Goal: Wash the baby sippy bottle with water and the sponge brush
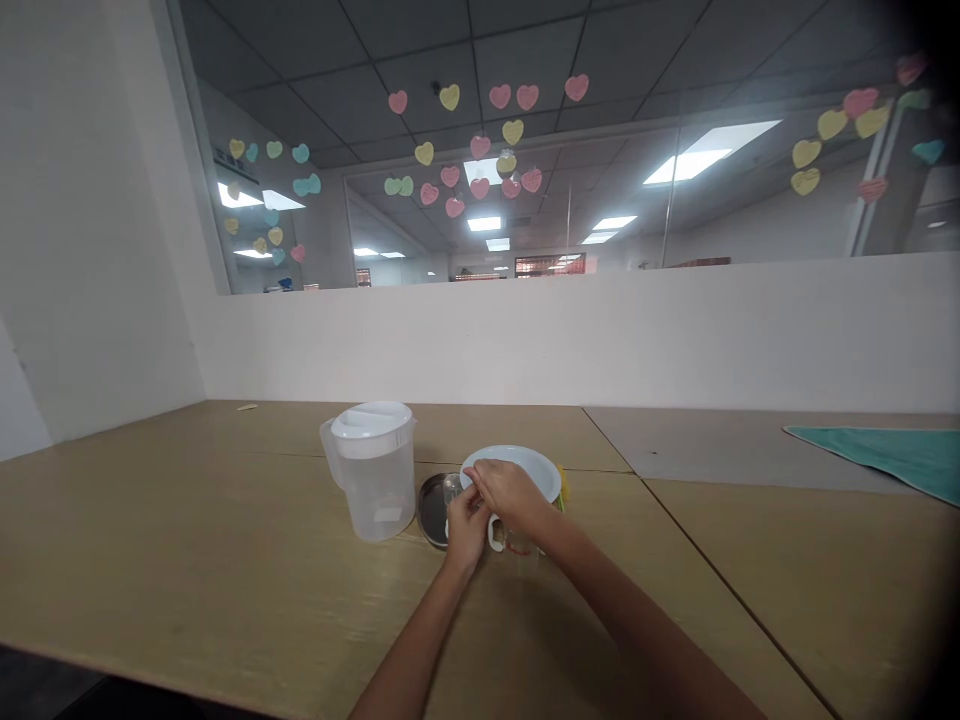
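My left hand (466, 528) and my right hand (508, 492) meet above the table, their fingers closed together around something mostly hidden. A small clear piece (451, 487) shows just left of the fingers, over a round dark metal tray (432, 512). Behind my right hand lies a white plate (536, 463), partly covered by it. Under my right wrist there is a clear cup with red marks (519, 548), and a white curved handle (496, 533) shows between my hands. Something yellow (565, 485) peeks out at the plate's right edge.
A translucent pitcher with a white lid (379, 480) stands left of the metal tray on the wooden table (187, 560). A teal cloth (892, 453) lies at the far right. Behind the table rise a white wall and a window with heart-shaped notes.
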The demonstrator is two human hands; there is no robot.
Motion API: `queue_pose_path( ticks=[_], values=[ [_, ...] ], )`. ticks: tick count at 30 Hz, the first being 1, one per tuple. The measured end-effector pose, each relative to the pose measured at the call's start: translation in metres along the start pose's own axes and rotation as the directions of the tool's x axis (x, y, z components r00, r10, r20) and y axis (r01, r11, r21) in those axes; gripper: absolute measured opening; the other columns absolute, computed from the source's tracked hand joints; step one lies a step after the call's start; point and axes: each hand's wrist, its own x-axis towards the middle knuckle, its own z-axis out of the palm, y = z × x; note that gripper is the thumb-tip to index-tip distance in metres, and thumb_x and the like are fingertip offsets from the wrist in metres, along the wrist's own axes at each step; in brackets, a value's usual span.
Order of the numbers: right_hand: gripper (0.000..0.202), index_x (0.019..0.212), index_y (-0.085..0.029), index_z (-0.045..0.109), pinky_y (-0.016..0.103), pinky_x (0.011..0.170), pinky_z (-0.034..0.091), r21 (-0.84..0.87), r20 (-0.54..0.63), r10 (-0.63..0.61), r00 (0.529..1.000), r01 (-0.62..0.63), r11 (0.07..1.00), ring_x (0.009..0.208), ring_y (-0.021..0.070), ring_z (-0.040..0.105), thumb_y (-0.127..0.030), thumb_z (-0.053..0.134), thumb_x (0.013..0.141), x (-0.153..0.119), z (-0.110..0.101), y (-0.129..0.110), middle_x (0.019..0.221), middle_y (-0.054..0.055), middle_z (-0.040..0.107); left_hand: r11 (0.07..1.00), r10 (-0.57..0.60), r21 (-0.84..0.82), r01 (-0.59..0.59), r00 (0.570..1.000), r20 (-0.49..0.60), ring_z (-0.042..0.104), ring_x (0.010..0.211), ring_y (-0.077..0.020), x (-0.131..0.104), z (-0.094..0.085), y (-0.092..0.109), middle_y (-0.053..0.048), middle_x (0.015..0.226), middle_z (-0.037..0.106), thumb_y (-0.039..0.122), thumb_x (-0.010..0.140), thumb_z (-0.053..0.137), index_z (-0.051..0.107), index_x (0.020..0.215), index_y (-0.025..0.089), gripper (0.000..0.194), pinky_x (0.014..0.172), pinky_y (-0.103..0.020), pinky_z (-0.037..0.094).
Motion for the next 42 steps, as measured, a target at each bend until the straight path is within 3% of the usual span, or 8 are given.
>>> queue_pose_path(
  ticks=[7, 12, 15, 19, 24, 29, 38, 42],
  values=[
    [0.028, 0.092, -0.014, 0.058, 0.026, 0.07, 0.038, 0.084, 0.004, 0.003, 1.0, -0.003, 0.996, 0.083, 0.017, 0.056, -0.019, 0.032, 0.095, -0.001, 0.0, 0.0, 0.088, 0.007, 0.061, 1.0, 0.01, 0.021, -0.009, 0.999, -0.043, 0.059, 0.069, -0.0184, 0.004, -0.005, -0.007, -0.004, 0.07, 0.068, 0.028, 0.065, 0.061, 0.065, 0.07, 0.012, 0.018, 0.064, -0.027, 0.046],
    [0.016, 0.088, -0.015, 0.056, 0.023, 0.064, 0.033, 0.26, -0.052, 0.193, 0.98, -0.174, 0.95, 0.076, 0.012, 0.054, -0.02, 0.042, 0.091, -0.006, -0.01, 0.01, 0.088, 0.004, 0.06, 0.999, 0.031, -0.024, -0.032, 0.999, -0.02, 0.06, 0.073, -0.0176, 0.007, -0.006, -0.005, -0.005, 0.077, 0.069, 0.033, 0.069, 0.063, 0.068, 0.076, 0.012, 0.022, 0.069, -0.027, 0.046],
    [0.012, 0.086, -0.016, 0.057, 0.023, 0.06, 0.029, 0.222, -0.015, 0.278, 0.96, -0.268, 0.938, 0.072, 0.0122, 0.055, -0.024, 0.048, 0.088, -0.007, -0.01, 0.016, 0.081, 0.002, 0.062, 0.999, -0.01, -0.051, 0.01, 1.0, -0.006, 0.061, 0.074, -0.0168, 0.007, -0.004, -0.003, -0.006, 0.08, 0.07, 0.035, 0.068, 0.066, 0.069, 0.081, 0.013, 0.026, 0.071, -0.027, 0.045],
    [0.023, 0.086, -0.017, 0.058, 0.025, 0.055, 0.026, 0.111, -0.035, 0.361, 0.932, -0.355, 0.928, 0.07, 0.0148, 0.058, -0.033, 0.042, 0.091, -0.007, -0.012, 0.014, 0.078, 0.004, 0.064, 0.998, -0.024, -0.063, 0.022, 0.999, -0.022, 0.06, 0.071, -0.0155, 0.007, -0.004, -0.004, -0.005, 0.078, 0.069, 0.035, 0.068, 0.067, 0.07, 0.082, 0.013, 0.026, 0.069, -0.025, 0.044],
    [0.03, 0.087, -0.018, 0.06, 0.026, 0.055, 0.03, 0.01, 0.011, 0.335, 0.942, -0.335, 0.942, 0.07, 0.0183, 0.062, -0.03, 0.033, 0.094, -0.006, -0.009, 0.005, 0.078, 0.007, 0.066, 0.998, 0.048, -0.03, -0.049, 0.998, -0.038, 0.06, 0.08, -0.0163, 0.007, -0.005, -0.006, -0.006, 0.087, 0.069, 0.036, 0.071, 0.065, 0.07, 0.084, 0.014, 0.026, 0.075, -0.026, 0.044],
    [0.033, 0.087, -0.018, 0.062, 0.026, 0.058, 0.033, -0.006, 0.07, 0.329, 0.942, -0.329, 0.944, 0.07, 0.0194, 0.062, -0.029, 0.032, 0.094, -0.004, -0.005, 0.002, 0.079, 0.008, 0.067, 0.991, 0.093, 0.098, -0.091, 0.996, -0.015, 0.059, 0.077, -0.0171, 0.007, -0.009, -0.009, -0.006, 0.082, 0.068, 0.036, 0.078, 0.056, 0.069, 0.081, 0.013, 0.027, 0.072, -0.027, 0.043],
    [0.03, 0.071, -0.018, 0.06, 0.026, 0.051, 0.02, -0.045, -0.147, 0.268, 0.952, -0.277, 0.96, 0.058, 0.0156, 0.056, -0.023, 0.039, 0.091, -0.017, -0.043, 0.007, 0.066, 0.004, 0.064, 0.881, 0.271, 0.381, -0.28, 0.959, 0.078, 0.054, 0.086, -0.0187, 0.007, -0.009, -0.013, -0.004, 0.084, 0.068, 0.034, 0.084, 0.052, 0.068, 0.073, 0.02, 0.024, 0.08, -0.031, 0.04],
    [0.028, 0.065, -0.017, 0.059, 0.027, 0.05, 0.015, -0.019, -0.316, 0.247, 0.916, -0.266, 0.964, 0.051, 0.0123, 0.049, -0.022, 0.043, 0.088, -0.024, -0.052, 0.009, 0.059, 0.003, 0.061, 0.862, 0.288, 0.407, -0.302, 0.953, 0.097, 0.054, 0.085, -0.0179, 0.006, -0.007, -0.014, -0.003, 0.084, 0.068, 0.032, 0.084, 0.053, 0.069, 0.072, 0.021, 0.023, 0.081, -0.032, 0.041]
  ],
)
